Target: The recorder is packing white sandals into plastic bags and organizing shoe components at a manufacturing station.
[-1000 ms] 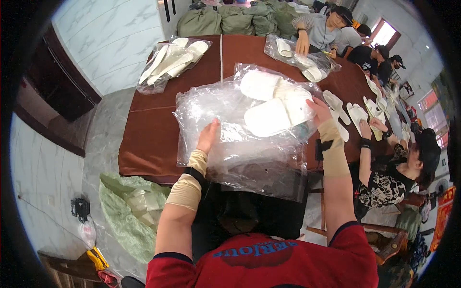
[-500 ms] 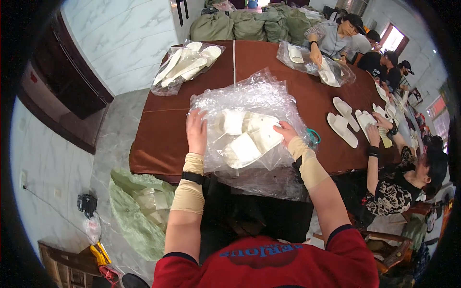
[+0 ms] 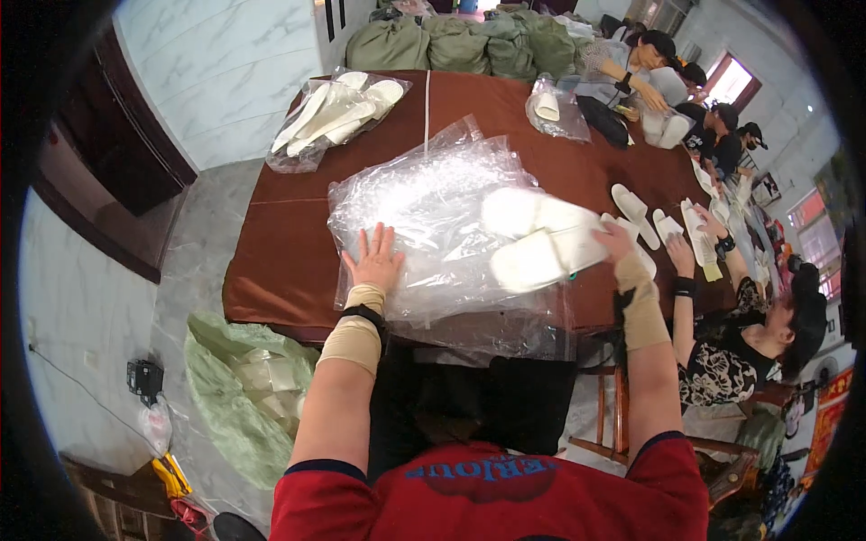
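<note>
A pair of white slide slippers (image 3: 528,261) is in my right hand (image 3: 619,243), which pinches them together at their right-hand ends. They are tilted over the right part of a stack of clear plastic bags (image 3: 424,194) and look slightly blurred. My left hand (image 3: 374,261) lies on the left part of that stack, its fingers spread and holding nothing. Beneath the bags is the brown cloth-covered table (image 3: 271,261).
Bagged white slippers (image 3: 338,117) lie at the far left, another bagged slipper (image 3: 546,106) at the far right. A co-worker's hands (image 3: 686,257) handle slippers at right. By the table's left front stands a green sack (image 3: 216,397). Full sacks (image 3: 388,45) line the back.
The slippers have moved right with my right hand, away from between my hands. My left hand now rests flat on the bags. The far co-worker has lifted a slipper.
</note>
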Tool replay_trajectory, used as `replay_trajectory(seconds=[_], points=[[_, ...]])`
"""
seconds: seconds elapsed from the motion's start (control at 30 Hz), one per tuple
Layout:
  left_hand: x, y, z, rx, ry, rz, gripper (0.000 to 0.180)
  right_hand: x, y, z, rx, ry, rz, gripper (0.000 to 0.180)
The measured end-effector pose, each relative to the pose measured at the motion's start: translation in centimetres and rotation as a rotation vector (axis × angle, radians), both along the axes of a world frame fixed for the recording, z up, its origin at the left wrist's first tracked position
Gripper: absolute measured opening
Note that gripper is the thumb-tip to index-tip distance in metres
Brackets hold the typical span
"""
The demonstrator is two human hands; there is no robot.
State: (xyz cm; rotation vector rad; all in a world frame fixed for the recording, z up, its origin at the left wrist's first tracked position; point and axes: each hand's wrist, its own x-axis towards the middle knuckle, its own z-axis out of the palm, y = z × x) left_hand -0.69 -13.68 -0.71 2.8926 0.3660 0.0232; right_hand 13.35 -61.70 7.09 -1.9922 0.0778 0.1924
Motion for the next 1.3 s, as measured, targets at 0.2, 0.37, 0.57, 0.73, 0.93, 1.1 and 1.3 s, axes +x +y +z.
replay_trajectory(seconds=[0.2,0.37,0.57,0.73,0.93,1.1,1.3], points=[[-0.6,0.3,-0.1,-0.008,-0.026,0.027,0.062,-4.0,-1.1,9.2,0.095,-0.343,-0.396,0.037],[0.0,-1.1,0.3,-0.045,-0.102,0.008,0.061,-8.1,9.3,9.5,0.674,-0.427,-0.092,0.025],[0.8,-2.0,0.4,-0.029,-0.072,-0.025,0.062,-5.8,11.0,-4.3,0.189,-0.224,0.031,0.032],[2.5,-3.0,0.6,-0.100,-0.133,-0.089,0.063,0.3,-5.4,-6.9,0.382,-0.118,-0.466,0.036],[0.0,0.5,1.3,-0.079,-0.114,0.004,0.054,-2.2,-5.6,0.1,0.205,-0.081,-0.681,0.054],[-0.4,-2.0,7.0,0.085,-0.631,-0.207,0.056,-8.4,-3.3,-2.4,0.023,-0.027,-0.410,0.042],[-3.7,-12.4,7.5,0.091,-0.340,-0.744,0.071,-13.1,-0.5,-6.3,-0.091,-0.234,-0.311,0.044]])
